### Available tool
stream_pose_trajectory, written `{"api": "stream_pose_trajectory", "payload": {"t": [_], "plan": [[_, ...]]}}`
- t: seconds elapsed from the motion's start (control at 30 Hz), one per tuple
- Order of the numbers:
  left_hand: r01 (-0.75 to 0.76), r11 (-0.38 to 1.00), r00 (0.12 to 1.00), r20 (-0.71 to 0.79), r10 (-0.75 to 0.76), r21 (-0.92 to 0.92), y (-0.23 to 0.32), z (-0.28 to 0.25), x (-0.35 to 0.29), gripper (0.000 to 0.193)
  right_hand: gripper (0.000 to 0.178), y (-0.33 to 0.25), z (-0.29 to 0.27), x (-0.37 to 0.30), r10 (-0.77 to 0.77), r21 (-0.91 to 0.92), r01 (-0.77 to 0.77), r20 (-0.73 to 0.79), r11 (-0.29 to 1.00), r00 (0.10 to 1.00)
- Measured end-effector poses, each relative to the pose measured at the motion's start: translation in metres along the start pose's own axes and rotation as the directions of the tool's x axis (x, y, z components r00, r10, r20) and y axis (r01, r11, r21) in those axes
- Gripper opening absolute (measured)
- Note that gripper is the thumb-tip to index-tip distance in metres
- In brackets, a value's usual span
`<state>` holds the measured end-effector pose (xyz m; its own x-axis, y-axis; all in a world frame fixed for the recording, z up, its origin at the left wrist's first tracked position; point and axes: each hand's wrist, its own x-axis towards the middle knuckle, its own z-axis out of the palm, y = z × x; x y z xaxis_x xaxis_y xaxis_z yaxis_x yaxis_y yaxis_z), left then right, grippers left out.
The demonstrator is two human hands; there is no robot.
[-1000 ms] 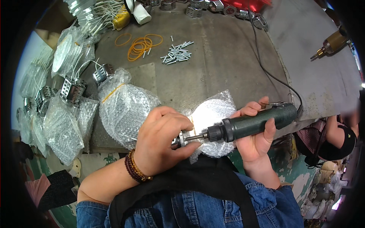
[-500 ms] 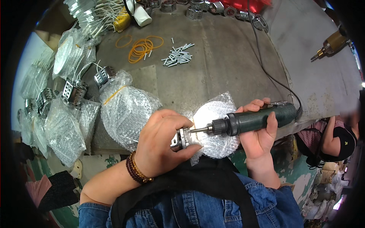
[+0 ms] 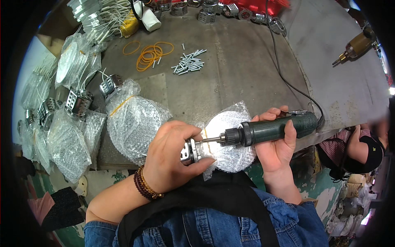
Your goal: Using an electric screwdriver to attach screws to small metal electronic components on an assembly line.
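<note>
My left hand [image 3: 166, 154] is closed around a shiny slotted metal housing [image 3: 188, 152], thumb and forefinger gripping its rim. The housing joins a round bubble-wrapped disc [image 3: 235, 154] that lies to its right, under the tool. In my right hand [image 3: 275, 156] is a dark green electric screwdriver [image 3: 284, 129], held level and pointing left. Its long bit reaches the housing's rim between my left thumb and forefinger; the tip and any screw there are partly hidden. Another bubble-wrapped disc [image 3: 133, 127], with an orange rubber band, lies just left of my left hand.
Loose screws [image 3: 188, 63] and orange rubber bands [image 3: 150, 57] lie farther back. More wrapped discs [image 3: 69, 144] with metal housings crowd the left. Several metal housings [image 3: 206, 15] line the back. A black cord [image 3: 284, 74] runs down the right, near a second, brass-coloured screwdriver [image 3: 354, 46]. A person [image 3: 358, 152] sits beyond.
The whole view has shifted slightly. The screwdriver and the housing remain together, with the bit still at the rim; both hands keep their grips.
</note>
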<state>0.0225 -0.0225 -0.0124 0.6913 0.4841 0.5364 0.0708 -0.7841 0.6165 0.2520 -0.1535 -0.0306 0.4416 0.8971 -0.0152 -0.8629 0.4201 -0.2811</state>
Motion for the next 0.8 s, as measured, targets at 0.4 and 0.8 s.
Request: {"api": "stream_pose_trajectory", "payload": {"t": [0.4,0.8], "plan": [[-0.017,0.999,1.000,0.026,0.016,0.039,-0.001,-0.001,0.003,0.066,0.036,0.005,0.000,0.001,0.020,0.010,-0.020,0.026,1.000,0.999],[-0.021,0.999,0.999,0.033,0.020,0.034,-0.001,-0.001,0.003,0.071,0.036,0.012,0.002,0.001,0.005,0.003,-0.005,0.047,1.000,0.999]]}}
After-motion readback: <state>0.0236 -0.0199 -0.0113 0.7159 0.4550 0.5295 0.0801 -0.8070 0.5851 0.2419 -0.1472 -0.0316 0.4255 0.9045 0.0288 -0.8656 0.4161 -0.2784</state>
